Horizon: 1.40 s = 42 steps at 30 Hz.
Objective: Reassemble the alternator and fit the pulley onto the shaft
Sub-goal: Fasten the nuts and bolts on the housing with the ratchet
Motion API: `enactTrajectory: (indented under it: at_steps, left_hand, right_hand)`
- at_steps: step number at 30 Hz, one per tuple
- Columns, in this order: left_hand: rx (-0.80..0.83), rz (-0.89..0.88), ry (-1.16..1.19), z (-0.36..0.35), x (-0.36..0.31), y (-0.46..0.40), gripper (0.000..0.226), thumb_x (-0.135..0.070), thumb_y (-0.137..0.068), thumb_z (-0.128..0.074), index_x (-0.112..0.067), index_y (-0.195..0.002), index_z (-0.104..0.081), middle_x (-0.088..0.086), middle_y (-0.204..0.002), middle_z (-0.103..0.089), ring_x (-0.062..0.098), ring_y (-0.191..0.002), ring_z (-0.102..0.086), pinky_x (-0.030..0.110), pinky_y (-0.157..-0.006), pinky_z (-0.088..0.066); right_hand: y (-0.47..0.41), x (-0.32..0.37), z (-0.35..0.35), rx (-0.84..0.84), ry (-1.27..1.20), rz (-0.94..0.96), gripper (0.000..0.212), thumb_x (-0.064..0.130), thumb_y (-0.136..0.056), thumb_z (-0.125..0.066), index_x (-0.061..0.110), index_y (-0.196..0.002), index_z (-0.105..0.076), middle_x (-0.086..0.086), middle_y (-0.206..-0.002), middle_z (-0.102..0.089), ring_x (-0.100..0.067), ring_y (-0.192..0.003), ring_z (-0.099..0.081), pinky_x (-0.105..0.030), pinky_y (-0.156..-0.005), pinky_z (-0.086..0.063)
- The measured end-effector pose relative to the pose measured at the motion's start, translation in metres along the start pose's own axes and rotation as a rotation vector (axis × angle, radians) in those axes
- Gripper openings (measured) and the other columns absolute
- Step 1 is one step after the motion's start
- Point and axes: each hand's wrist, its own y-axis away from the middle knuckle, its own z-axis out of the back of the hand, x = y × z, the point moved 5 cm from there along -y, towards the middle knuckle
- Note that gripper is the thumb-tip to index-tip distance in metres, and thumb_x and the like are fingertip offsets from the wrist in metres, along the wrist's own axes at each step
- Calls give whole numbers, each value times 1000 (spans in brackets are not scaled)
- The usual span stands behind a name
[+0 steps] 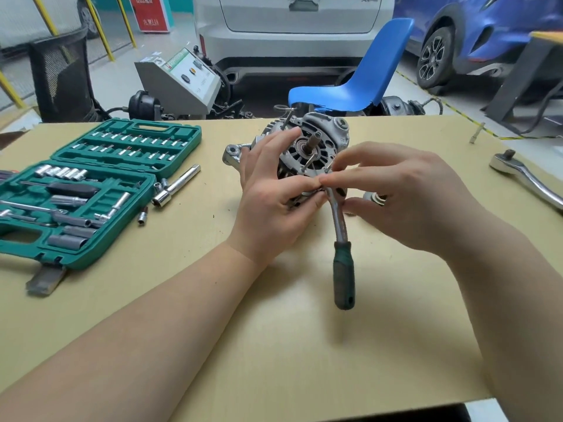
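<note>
The grey alternator point(316, 132) lies on the table with its bare shaft point(313, 141) pointing up toward me. Long through bolts point(308, 163) stick out of its front housing. My left hand point(274, 190) grips the alternator's left and lower side. My right hand point(405, 193) pinches a bolt at the housing's lower right edge between thumb and forefinger. A green-handled ratchet point(342, 254) lies under my hands, its head hidden by my fingers. A small metal part, perhaps the pulley point(374, 197), shows partly behind my right hand.
An open green socket set point(91, 190) fills the table's left side, with loose sockets and an extension bar point(176, 185) beside it. A chrome ratchet point(527, 178) lies at the right edge. A blue chair point(359, 83) and parked cars stand beyond the table.
</note>
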Motion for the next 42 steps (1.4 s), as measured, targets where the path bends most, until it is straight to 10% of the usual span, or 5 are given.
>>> enactTrajectory:
  at_steps: [9, 17, 24, 34, 42]
  left_hand:
    - [-17, 62, -13, -1, -1, -2, 24, -33, -86, -93, -18, -104, -86, 14, -149, -56, 37, -142, -48, 68, -113, -37]
    - [-22, 120, 8, -2, -6, -2, 13, -32, -93, -85, -22, -101, -88, 19, -146, -56, 41, -137, -50, 69, -110, -38]
    - [-16, 142, -3, -1, -6, -3, 23, -29, -90, -91, -18, -110, -86, 13, -150, -57, 40, -142, -49, 65, -115, -36]
    - [-18, 116, 42, 0, -7, -3, 10, -37, -93, -84, -27, -93, -87, 13, -149, -55, 43, -137, -51, 68, -110, -39]
    - [12, 131, -14, -2, -3, -2, 24, -34, -93, -87, -19, -112, -85, 11, -152, -55, 36, -144, -47, 65, -115, -37]
  right_hand:
    - [-44, 6, 6, 201, 146, 12, 20, 42, -82, -80, 27, -95, -79, 10, -77, -64, -20, -71, -54, -36, -67, -49]
    - [-29, -11, -14, -94, -14, -154, 40, 53, -88, -66, 14, -79, -70, 0, -64, -62, -25, -60, -54, -41, -60, -48]
    - [-23, -13, -15, 8, -24, 26, 21, 29, -96, -70, 16, -111, -75, 0, -94, -69, -26, -83, -61, -42, -72, -51]
    - [-22, -3, -16, -118, 78, -96, 36, 48, -93, -61, 14, -85, -66, 0, -70, -61, -28, -67, -54, -42, -61, -47]
    - [-22, -7, -16, -8, 59, 70, 19, 25, -98, -66, 12, -110, -73, 0, -101, -69, -29, -89, -55, -41, -80, -48]
